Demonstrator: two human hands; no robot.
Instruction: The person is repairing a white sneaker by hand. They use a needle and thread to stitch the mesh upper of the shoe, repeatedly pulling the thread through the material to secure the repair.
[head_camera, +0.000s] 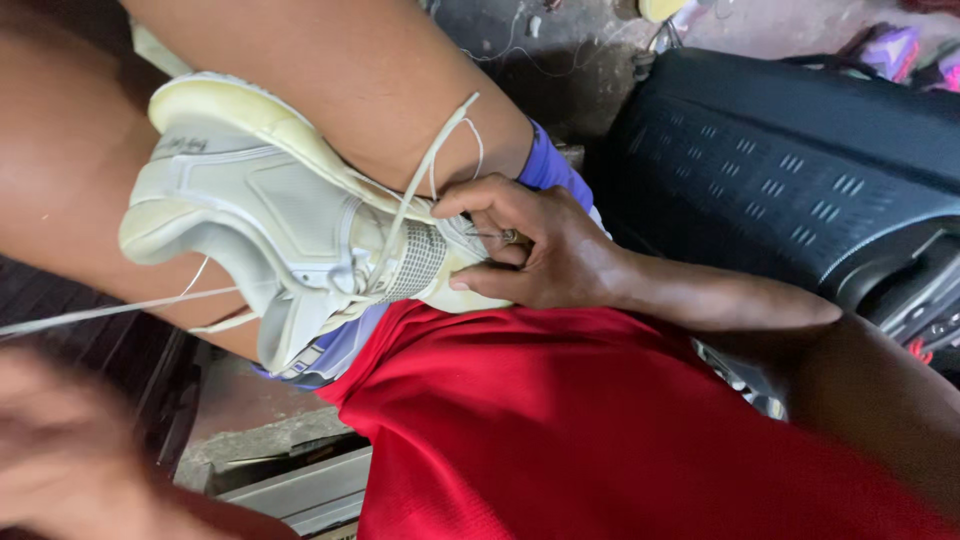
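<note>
A cream-white sneaker (290, 215) lies wedged between my bare legs, sole side up toward the upper left. My right hand (545, 250) grips its end with the fingers curled over the sole edge, and a small metal piece (510, 237) shows between the fingertips. A pale thread (120, 308) runs taut from the shoe to the left edge of the view. Another loop of thread (440, 140) rises over my leg. My left hand (60, 450) is a blur at the lower left, just under the taut thread; its grip is hidden by the blur.
A large black ribbed plastic case (790, 170) fills the right side. My red shirt (600, 430) covers the lower middle. Grey metal strips (300, 490) and a concrete floor (250, 410) lie below the shoe. Purple cloth (545, 165) shows behind my right hand.
</note>
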